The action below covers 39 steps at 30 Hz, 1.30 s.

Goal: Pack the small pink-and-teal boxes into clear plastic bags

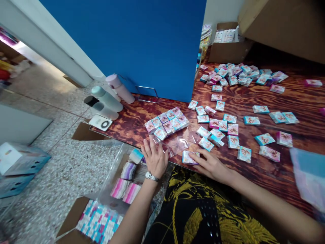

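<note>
A blue partition [142, 44] backs the wooden table [254, 101]; speckled floor [58, 162].
</note>
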{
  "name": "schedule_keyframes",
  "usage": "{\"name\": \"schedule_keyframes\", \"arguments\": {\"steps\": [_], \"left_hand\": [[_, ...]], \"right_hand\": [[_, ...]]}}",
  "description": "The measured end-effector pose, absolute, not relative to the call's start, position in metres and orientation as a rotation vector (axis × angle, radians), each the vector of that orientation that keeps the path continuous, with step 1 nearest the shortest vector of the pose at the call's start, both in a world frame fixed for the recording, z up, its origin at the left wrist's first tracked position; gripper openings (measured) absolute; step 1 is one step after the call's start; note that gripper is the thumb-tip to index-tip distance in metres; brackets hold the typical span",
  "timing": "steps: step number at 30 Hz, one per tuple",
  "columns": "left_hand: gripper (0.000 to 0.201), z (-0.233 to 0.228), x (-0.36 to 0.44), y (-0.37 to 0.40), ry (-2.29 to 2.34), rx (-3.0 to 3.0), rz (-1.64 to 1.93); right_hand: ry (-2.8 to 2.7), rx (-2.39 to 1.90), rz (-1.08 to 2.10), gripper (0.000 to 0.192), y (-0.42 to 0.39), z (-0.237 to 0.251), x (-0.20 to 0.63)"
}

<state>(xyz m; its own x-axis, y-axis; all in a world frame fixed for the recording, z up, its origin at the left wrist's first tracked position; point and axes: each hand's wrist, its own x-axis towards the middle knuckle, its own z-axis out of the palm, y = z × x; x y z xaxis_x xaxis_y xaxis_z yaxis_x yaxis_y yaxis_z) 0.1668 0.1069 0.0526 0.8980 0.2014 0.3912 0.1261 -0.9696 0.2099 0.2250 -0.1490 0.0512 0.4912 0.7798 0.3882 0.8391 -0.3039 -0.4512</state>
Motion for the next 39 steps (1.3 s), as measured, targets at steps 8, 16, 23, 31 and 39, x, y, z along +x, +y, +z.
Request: {"name": "schedule_keyframes", "arguments": {"steps": [8, 16, 23, 31, 39], "left_hand": [[0.062, 0.043, 0.188, 0.111, 0.399, 2.911, 0.608], [0.067, 0.046, 0.192, 0.117, 0.389, 2.869, 0.517], [0.04, 0.048, 0.156, 0.126, 0.29, 2.719, 0.691], [0.054, 0.034, 0.159, 0.136, 0.607, 2.155, 0.402], [0.042, 0.04, 0.158, 0.137, 0.639, 2.092, 0.398]], "right_hand": [[-1.393, -2.146, -0.18, 0.048, -0.096, 0.046, 0.239], [-1.344, -2.186, -0.118, 0.049, -0.086, 0.039, 0.234], [-1.278, -2.17, -0.097, 0.06, -0.056, 0.038, 0.238], [-1.327, -2.05, -0.069, 0.06, -0.022, 0.03, 0.257], [-1.263, -2.018, -0.072, 0.059, -0.007, 0.017, 0.261]]}}
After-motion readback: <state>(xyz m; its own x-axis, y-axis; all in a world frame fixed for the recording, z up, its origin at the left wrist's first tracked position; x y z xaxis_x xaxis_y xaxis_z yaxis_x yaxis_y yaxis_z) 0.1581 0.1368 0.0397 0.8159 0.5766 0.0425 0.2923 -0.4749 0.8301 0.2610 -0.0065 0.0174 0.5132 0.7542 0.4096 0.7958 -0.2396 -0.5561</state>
